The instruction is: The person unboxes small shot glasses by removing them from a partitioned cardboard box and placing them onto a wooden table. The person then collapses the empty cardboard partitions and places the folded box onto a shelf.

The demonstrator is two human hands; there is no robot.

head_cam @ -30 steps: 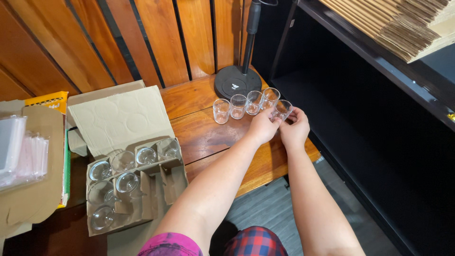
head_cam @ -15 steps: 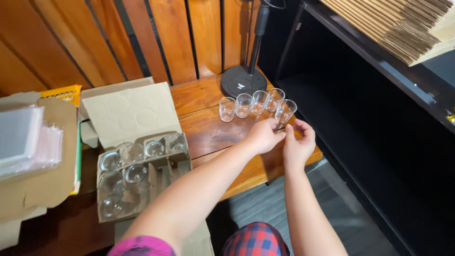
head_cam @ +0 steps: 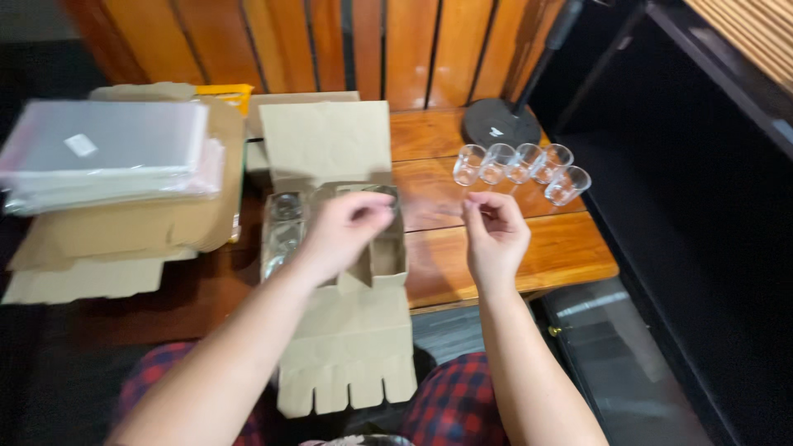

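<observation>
Several small clear glasses (head_cam: pixel 516 165) stand in a row at the far right of the wooden table (head_cam: pixel 562 248). An open cardboard box with dividers (head_cam: pixel 388 260) sits in front of me, and a few more clear glasses (head_cam: pixel 285 223) lie in its left cells. My left hand (head_cam: pixel 343 231) hovers over the box's middle cells with its fingers curled down. Motion blur hides whether it grips anything. My right hand (head_cam: pixel 496 231) is just right of the box and short of the glass row, fingers loosely pinched on nothing.
A round black stand base (head_cam: pixel 500 124) with a pole sits behind the glasses. A stack of clear plastic bags (head_cam: pixel 107 157) rests on flattened cardboard (head_cam: pixel 99 239) at the left. A dark shelf unit (head_cam: pixel 702 206) borders the table's right edge.
Both hands have drawn back from the glass row. My left hand swung left over the box, and my right hand came away empty. The view has shifted left and down.
</observation>
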